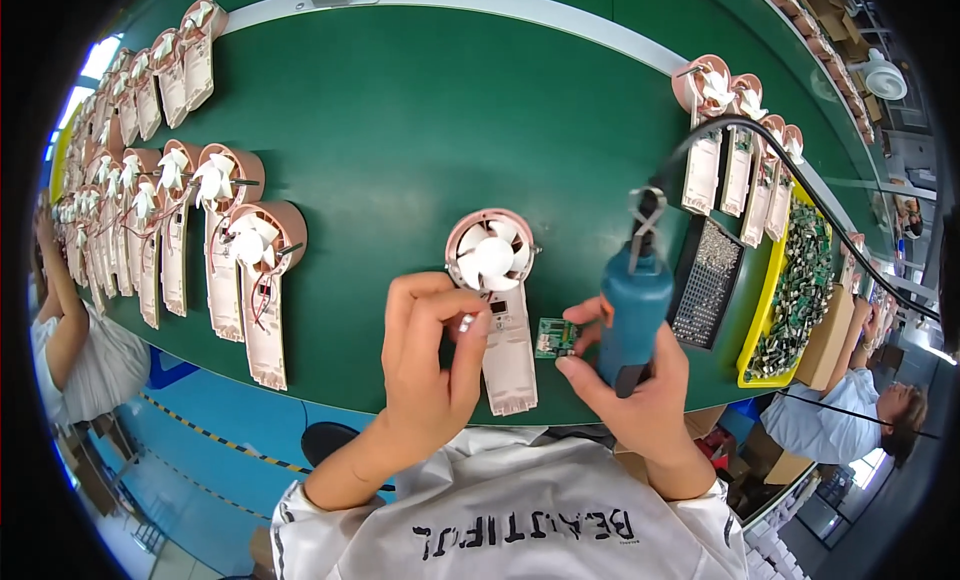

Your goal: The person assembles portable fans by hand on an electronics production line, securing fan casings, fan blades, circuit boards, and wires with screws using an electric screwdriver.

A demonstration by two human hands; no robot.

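Observation:
A pink handheld fan housing (511,365) lies in front of me, its round head holding white fan blades (490,260) at the far end. Beside its left edge is my left hand (432,355), fingers curled and thumb closed toward the index finger; a small pale spot shows there, too small to name. My right hand (645,400) is wrapped around a blue electric screwdriver (637,305). The thumb and fingertips of that same hand pinch a small green circuit board (556,338), just right of the housing. The screwdriver hides part of the hand.
Several fan housings (265,320) stand in rows on the left, more (705,170) at the far right. A black tray of screws (708,280) and a yellow bin (748,365) of circuit boards lie right. A black cable (850,215) arches from the screwdriver. Other people sit at both sides.

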